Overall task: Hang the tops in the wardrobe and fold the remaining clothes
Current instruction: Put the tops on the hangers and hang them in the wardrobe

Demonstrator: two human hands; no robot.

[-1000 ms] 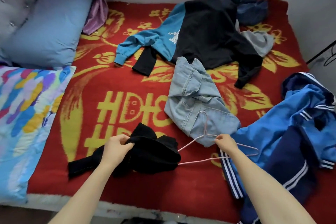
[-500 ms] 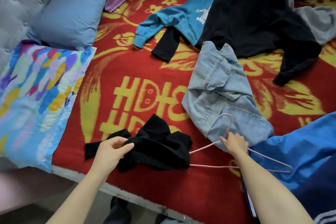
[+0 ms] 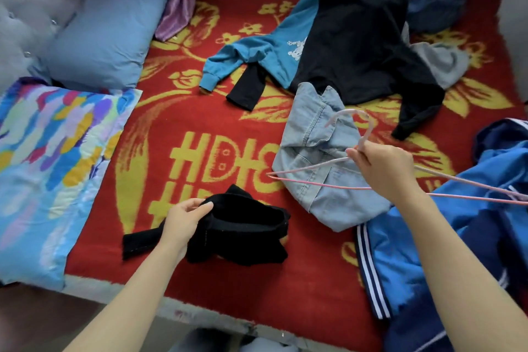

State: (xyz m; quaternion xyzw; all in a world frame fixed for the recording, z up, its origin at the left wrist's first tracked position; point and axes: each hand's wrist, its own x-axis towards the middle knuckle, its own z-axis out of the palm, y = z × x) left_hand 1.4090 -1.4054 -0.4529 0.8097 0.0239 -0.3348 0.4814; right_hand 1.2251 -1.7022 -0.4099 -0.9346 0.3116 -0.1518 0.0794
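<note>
On the bed, near its front edge, the black top lies crumpled. It looks soft, limp and light, so it will likely sag and is best taken at the neckline. To its right, the pink wire hanger looks thin and springy. The left hand has its fingers pinching the top's upper edge. The right hand has its fingers gripping the hanger's neck under the hook, apart from the top.

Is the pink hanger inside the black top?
No, the right hand holds the pink hanger over the denim garment, apart from the black top in the left hand.
</note>
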